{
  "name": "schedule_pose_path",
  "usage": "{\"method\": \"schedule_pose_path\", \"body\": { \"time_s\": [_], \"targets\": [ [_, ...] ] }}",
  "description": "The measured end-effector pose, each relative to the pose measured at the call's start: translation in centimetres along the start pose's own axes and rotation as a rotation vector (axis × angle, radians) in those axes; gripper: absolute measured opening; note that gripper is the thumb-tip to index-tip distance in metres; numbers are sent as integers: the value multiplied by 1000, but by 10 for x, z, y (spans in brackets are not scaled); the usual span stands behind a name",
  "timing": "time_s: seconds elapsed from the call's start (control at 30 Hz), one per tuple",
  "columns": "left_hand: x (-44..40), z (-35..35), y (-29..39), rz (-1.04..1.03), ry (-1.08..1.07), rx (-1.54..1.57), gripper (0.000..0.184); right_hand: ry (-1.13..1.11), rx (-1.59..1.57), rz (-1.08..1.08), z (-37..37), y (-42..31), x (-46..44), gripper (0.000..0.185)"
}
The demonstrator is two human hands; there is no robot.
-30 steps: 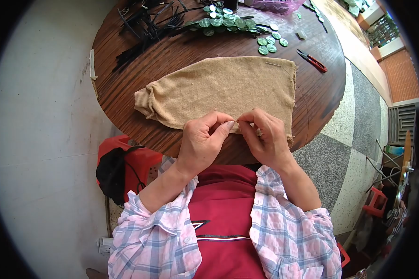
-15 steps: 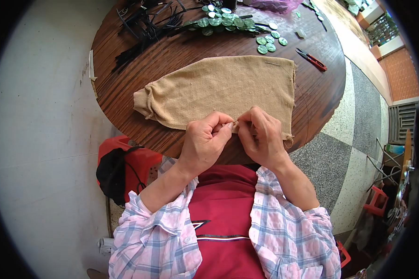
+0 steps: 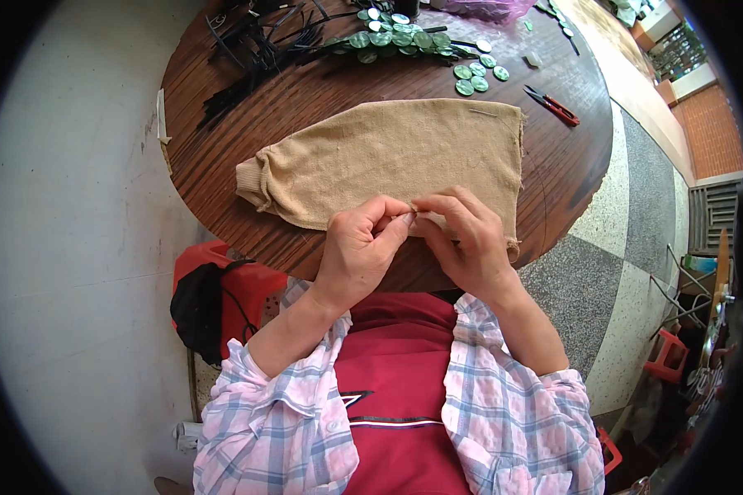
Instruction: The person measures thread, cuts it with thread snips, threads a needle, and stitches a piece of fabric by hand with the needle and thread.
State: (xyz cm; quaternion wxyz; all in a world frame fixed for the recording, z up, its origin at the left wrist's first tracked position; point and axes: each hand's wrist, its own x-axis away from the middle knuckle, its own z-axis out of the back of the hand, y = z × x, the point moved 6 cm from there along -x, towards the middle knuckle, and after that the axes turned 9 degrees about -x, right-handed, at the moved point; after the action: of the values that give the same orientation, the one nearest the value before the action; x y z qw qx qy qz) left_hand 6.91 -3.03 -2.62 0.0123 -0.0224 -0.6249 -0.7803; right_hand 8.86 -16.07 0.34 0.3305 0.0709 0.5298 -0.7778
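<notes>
A tan knitted sleeve piece lies flat on the round wooden table, its ribbed cuff pointing left and its frayed end right. My left hand is closed in a pinch on the near edge of the fabric. Right beside it, the thumb and forefinger of my right hand pinch at the same edge, their tips touching or nearly touching the left ones. Whatever is between the right fingertips is too small to make out. A thin needle-like pin rests along the fabric's far right corner.
Red-handled thread snips lie right of the fabric. Green round buttons and black strips cover the table's far side, near a purple plastic bag. A red stool holding a black item stands left, below the table edge.
My right hand has turned slightly, its fingers flatter and its fingertips a little closer to my left ones. My left hand and the fabric have barely moved.
</notes>
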Motion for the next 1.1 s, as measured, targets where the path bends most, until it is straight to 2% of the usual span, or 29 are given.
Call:
{"method": "schedule_pose_path", "body": {
  "time_s": [0.17,0.37,0.7,1.1],
  "targets": [
    [0,1,-4,5,-16,-9,7,0,-61,-126,-1,3,1,9],
    [-1,3,-4,-40,-14,-20,6,20,-105,-205,-1,10,3,9],
    [2,3,-4,28,4,65,5,27,-130,-211,-2,11,3,8],
    [1,1,-2,59,33,-24,8,26,-155,-240,-2,13,4,8]
  ]
}}
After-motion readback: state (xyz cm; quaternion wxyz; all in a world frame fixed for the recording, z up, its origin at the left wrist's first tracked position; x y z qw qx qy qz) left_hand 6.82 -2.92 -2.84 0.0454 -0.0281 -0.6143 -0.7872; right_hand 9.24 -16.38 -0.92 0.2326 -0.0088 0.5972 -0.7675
